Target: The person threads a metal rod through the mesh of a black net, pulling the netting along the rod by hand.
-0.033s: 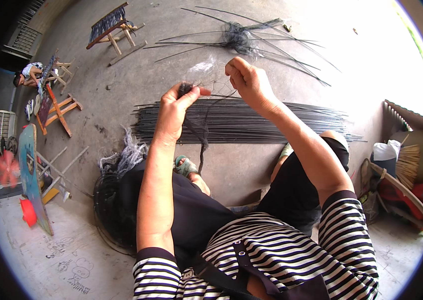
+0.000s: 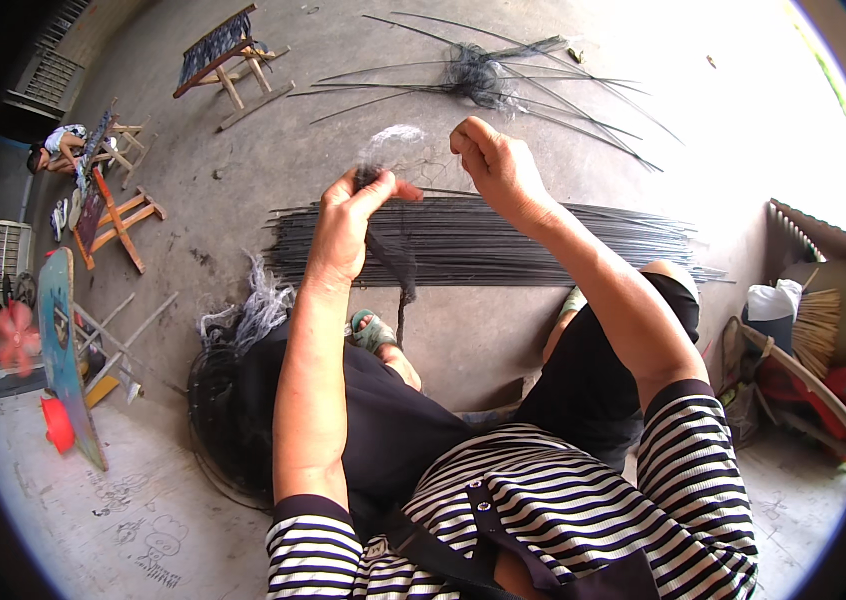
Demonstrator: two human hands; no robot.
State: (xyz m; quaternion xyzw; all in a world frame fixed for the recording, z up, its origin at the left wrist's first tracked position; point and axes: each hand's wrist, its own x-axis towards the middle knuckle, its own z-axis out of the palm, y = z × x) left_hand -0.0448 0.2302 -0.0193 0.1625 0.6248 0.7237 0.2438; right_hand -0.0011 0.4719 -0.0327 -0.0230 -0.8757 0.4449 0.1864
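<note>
In front of me my left hand (image 2: 343, 228) is closed round a gathered bunch of fine dark netting (image 2: 395, 258), its thumb pointing right. The netting droops from my fist and narrows to a dark tail above my sandalled foot. My right hand (image 2: 499, 168) is raised a little farther to the right, fingers curled into a pinch. Faint thin strands run in the gap between the hands; whatever the right fingers hold is too small to make out. A wispy white patch of strands (image 2: 391, 134) shows just beyond my left hand. Below both hands lies a bundle of long thin black rods (image 2: 533, 240).
More rods with a tangled dark net (image 2: 478, 75) lie farther off. Wooden folding stools (image 2: 233, 75) stand at the left, with another person (image 2: 65, 145) bent over nearby. Pale netting (image 2: 258, 300) lies beside my left leg. A straw broom (image 2: 816, 325) leans at the right.
The dark netting under my left hand hangs wider and fuller. The white strands appear shifted slightly left and up. Both hands stay nearly in place.
</note>
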